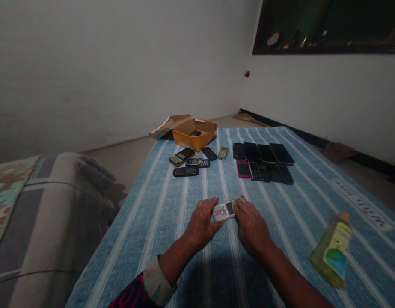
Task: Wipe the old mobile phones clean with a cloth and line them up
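Observation:
Between my hands is a white keypad mobile phone (pixel 220 212) with pinkish keys and a dark screen, lying sideways just above the striped cloth. My left hand (pixel 200 222) is closed on its left end, thumb on the near edge and fingers on the far edge. At the right end, my right hand (pixel 251 220) is closed with its fingers bent against the phone beside the screen. A small greyish-brown, cloth-like piece (pixel 240 199) shows at those fingertips; most of it is hidden under the hand.
Several keypad phones (pixel 185 171) lie loosely beyond my left hand, before an open orange cardboard box (pixel 194 140) with a dark item inside. Two rows of phones (pixel 264 154), one pink (pixel 243 168), lie back right. A yellow-green bottle (pixel 334 252) lies at right on the blue striped cloth (pixel 161 201).

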Available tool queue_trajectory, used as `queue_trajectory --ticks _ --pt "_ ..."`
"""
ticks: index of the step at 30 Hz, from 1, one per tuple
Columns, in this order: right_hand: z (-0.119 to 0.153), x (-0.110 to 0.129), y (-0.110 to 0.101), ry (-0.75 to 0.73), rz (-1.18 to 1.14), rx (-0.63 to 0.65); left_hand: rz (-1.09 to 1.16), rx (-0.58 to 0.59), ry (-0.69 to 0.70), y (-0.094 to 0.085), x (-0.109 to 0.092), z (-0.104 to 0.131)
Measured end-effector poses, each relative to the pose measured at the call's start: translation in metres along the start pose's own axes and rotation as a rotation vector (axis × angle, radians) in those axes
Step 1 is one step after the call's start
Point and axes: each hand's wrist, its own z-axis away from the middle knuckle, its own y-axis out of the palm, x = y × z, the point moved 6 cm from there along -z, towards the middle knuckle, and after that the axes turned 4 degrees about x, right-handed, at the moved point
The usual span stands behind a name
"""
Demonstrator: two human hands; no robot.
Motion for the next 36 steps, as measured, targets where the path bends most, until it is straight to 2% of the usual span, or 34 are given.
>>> queue_trajectory --ticks 3,10,18,26,33,36 --pt "-0.001 -0.005 0.0 0.052 0.021 0.007 -0.007 -0.004 0.007 0.0 0.0 0.0" --pt "0.008 0.029 0.008 -0.052 -0.011 -0.039 -0.032 -0.039 0.031 0.001 0.003 -0.001" --pt "-0.003 -0.001 0.004 0.111 0.047 0.058 -0.051 -0.041 0.046 -0.001 0.001 -0.001" --pt "0.029 0.006 0.001 0.062 0.068 0.002 -0.048 -0.011 0.065 0.0 -0.004 -0.001" --pt "-0.003 -0.001 -0.002 0.087 0.064 0.068 -0.056 -0.012 0.084 0.0 -0.006 -0.002" --pt "-0.005 -0.004 -0.006 0.079 0.045 0.07 -0.072 -0.019 0.09 0.0 -0.008 -0.002"
